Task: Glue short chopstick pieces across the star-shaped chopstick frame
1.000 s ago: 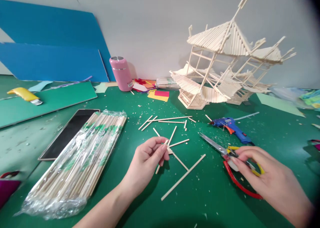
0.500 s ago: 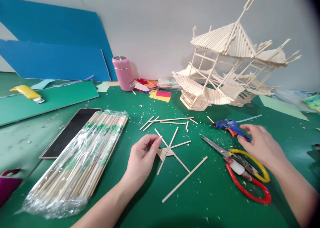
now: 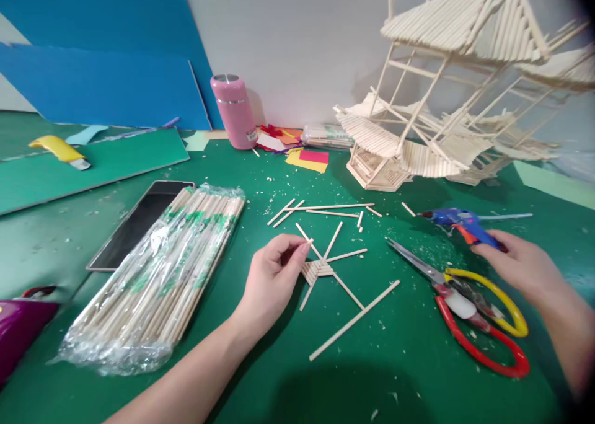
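My left hand (image 3: 272, 278) is closed in a pinch on a short wooden stick (image 3: 310, 242), of which only the tip shows. Right beside it, a small star-shaped stick frame (image 3: 328, 269) lies on the table, its spokes spread out and some gaps filled with short strips. At the right, my right hand (image 3: 527, 263) is closed round the handle of a blue glue gun (image 3: 458, 218) with an orange trigger; a clear glue stick (image 3: 506, 216) juts from its back. Scissors (image 3: 446, 291) with red and yellow handles lie just below the glue gun. A longer loose stick (image 3: 356, 320) lies in front of the frame.
A large stick-built pavilion model (image 3: 409, 139) stands at the back right. Left are a plastic-wrapped bundle of sticks (image 3: 162, 281), a dark phone (image 3: 134, 232) and a yellow cutter (image 3: 58, 150). A pink flask (image 3: 233, 114) stands near the wall. Cut sticks (image 3: 332, 212) lie mid-table.
My right hand has closed round the glue gun's handle, where before it was reaching at it with fingers apart. My left hand keeps its pinch. The view has tilted down slightly.
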{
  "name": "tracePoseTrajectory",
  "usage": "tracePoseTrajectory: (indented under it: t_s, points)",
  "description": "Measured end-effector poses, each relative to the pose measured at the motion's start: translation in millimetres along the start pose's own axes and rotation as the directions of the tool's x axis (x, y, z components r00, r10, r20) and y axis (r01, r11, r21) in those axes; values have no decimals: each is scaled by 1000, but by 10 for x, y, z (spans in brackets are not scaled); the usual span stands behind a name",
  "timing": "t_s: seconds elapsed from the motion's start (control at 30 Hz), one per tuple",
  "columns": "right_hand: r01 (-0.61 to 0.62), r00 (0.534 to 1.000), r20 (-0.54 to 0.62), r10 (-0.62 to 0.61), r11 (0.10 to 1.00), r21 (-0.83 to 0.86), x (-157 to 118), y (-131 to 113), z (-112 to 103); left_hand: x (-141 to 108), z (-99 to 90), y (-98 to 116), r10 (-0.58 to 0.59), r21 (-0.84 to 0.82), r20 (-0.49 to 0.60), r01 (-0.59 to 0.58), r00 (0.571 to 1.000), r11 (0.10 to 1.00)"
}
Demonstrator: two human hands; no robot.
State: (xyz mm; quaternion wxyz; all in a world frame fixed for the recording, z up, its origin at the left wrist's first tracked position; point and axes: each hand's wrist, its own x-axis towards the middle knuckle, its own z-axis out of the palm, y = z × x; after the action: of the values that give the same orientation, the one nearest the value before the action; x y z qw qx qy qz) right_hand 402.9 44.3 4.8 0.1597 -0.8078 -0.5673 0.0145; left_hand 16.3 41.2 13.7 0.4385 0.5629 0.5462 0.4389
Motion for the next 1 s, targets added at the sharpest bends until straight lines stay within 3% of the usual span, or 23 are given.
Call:
tracePoseTrajectory:
  t_s: [0.1,0.17,0.23,0.27,0.33,0.4,0.5,0.6,0.67,0.8,1.0]
  points:
    - [-110,982,179,57,947,301,-153,-8,-128,4,6,7,5,-7,-29,-5,1000,1000]
    - [-361,898,433,77,691,626,-293,-94,-226,6,10,3,10,-1,-37,-10,999,1000]
    - [-519,817,576,25,465,717,-441,-239,-293,6,16,-3,21,1,-39,-21,999,1000]
    - [-538,803,596,-9,419,731,-514,-325,-309,5,18,-6,28,0,-40,-28,999,1000]
    - [-493,809,582,-88,438,752,-649,-505,-306,2,22,-8,37,-1,-39,-37,999,999]
    - [-394,824,541,-166,519,759,-769,-671,-272,-1,22,-5,43,1,-36,-43,998,999]
    - [-220,788,534,-305,671,708,-924,-858,-203,-3,15,2,58,14,-22,-58,998,998]
    - [-74,798,496,-344,760,646,-1063,-975,-132,-7,3,1,93,52,-2,-93,996,994]
    - [-21,830,450,-329,788,615,-1150,-1020,-89,-10,-3,-7,114,94,17,-115,993,989]
    - [68,811,453,-370,829,556,-1280,-1035,-39,-7,-6,-33,138,189,70,-149,988,971]
    - [312,838,311,-448,861,402,-1332,-1031,-20,8,11,-59,172,255,107,-194,979,947]
